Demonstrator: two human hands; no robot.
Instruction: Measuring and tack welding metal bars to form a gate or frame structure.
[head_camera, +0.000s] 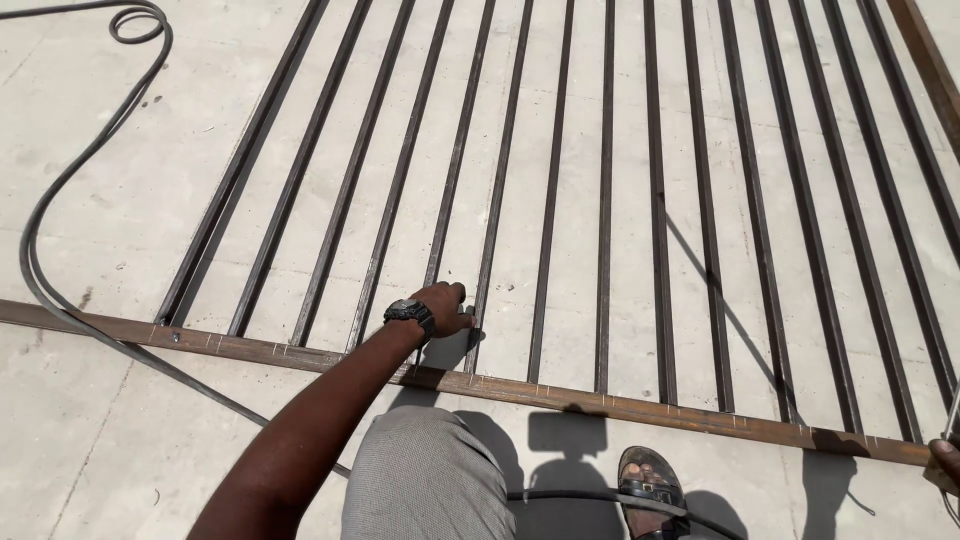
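Long steel bars (604, 200) lie side by side on the concrete floor (120, 200), butting a cross rail (560, 397): likely heavy, stiff, rough; left hand (445, 307) curls its fingers on one bar's near end (472, 325); right hand (945, 465) mostly out of frame, grip unclear.

No packages, labels, signs or screens are seen. The nearest to a display is the dial of a black wristwatch (410, 311), worn on the left wrist above the long steel rail; it is turned away and cannot be made out. Nothing printed is found elsewhere.
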